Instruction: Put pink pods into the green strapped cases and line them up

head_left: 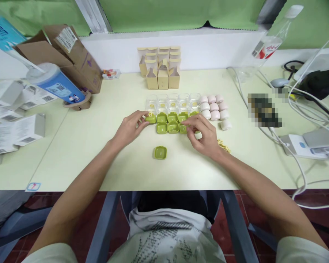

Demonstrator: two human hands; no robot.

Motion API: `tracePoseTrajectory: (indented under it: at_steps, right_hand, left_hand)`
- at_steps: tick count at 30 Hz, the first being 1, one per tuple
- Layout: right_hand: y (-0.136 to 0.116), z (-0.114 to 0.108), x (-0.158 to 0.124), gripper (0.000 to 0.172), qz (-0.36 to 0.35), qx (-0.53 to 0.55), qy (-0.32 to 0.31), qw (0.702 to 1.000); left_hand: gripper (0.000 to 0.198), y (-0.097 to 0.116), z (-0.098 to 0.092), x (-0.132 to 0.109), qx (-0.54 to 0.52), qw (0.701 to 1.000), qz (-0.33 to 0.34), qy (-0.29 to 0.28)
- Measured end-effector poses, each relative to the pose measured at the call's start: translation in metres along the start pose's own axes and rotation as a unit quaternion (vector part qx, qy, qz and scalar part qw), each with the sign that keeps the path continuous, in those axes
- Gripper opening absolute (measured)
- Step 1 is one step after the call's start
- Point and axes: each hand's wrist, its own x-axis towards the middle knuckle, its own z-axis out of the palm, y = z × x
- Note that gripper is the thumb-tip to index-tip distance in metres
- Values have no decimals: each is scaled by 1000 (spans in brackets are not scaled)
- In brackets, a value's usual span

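Observation:
Several small green square lids [172, 122] lie in two rows on the pale table [98, 146]. My left hand [130, 128] pinches the leftmost green lid [150, 118] at the row's left end. My right hand [204, 135] has its fingers closed on a green lid [184, 128] at the right end of the front row. One lone green lid [160, 152] sits nearer me, apart from both hands. Behind the lids stands a row of clear plastic cups [172, 102], and to their right a cluster of pink rounded caps [214, 109].
Small tan cardboard boxes [160, 67] are stacked at the back wall. An open brown carton [63, 54] and a blue-and-white bottle [55, 84] lie at left, with white printed boxes [13, 128]. Cables [298, 120], devices and a clear bottle [271, 40] crowd the right side.

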Motion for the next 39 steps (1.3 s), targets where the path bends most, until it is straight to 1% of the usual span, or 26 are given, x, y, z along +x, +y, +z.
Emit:
tracePoseTrajectory:
  at_steps: [5,7,10,11,12,13,14,16,17,19,21,22,23,24,26,28,32,35,37,39]
  right_hand:
    - [0,2,-2,27,12,4,1,1000]
    - [0,6,-4,28,11,0,-14,1000]
    - [0,4,-2,30,6,-37,-81,996]
    - [-2,-1,1,30,4,-65,-115,991]
    - [-4,-8,4,29,5,-102,-154,983]
    - [-7,-19,8,29,13,-143,-197,970]
    - [-10,-31,12,28,29,-187,-243,951]
    - [-17,-57,19,26,86,-253,-328,906]
    - [-20,-69,20,25,119,-277,-362,882]
    - [-25,-86,19,23,168,-340,-413,828]
    - [-28,-91,15,21,200,-400,-448,774]
    - [-29,-89,12,20,212,-422,-458,753]
    - [-29,-87,9,20,219,-435,-467,738]
    - [-29,-84,7,20,223,-438,-473,731]
    - [-27,-79,5,20,222,-429,-474,736]
    - [-24,-78,4,19,220,-410,-468,751]
    - [-20,-82,4,21,227,-385,-451,772]
    - [-19,-85,2,18,226,-364,-450,783]
    - [-18,-87,-1,18,218,-345,-445,797]
    - [-17,-89,-3,20,212,-333,-428,813]
  left_hand:
    - [37,0,2,-1,3,1000,27,-3]
    - [40,0,2,0,23,999,37,13]
    - [40,4,-2,0,64,995,40,69]
    - [37,8,-4,1,55,994,43,80]
    - [33,12,-7,1,27,995,48,78]
    - [30,18,-9,0,-17,997,56,59]
    - [29,25,-11,0,-67,995,67,23]
    - [35,40,-14,-3,-141,982,93,-78]
    - [39,48,-14,-4,-148,974,111,-128]
    - [51,60,-13,-7,-110,964,145,-195]
    - [58,66,-9,-11,-63,958,157,-231]
    - [57,67,-7,-12,-52,956,155,-243]
    - [54,68,-4,-14,-52,955,148,-251]
    - [50,67,-1,-16,-60,955,141,-254]
    - [44,66,7,-19,-84,959,133,-237]
    - [43,66,14,-22,-101,966,144,-188]
    - [42,71,27,-25,-85,978,190,-32]
    - [45,72,32,-23,-52,973,215,71]
    - [48,71,33,-20,-33,965,235,114]
    - [50,69,34,-19,-28,962,237,134]
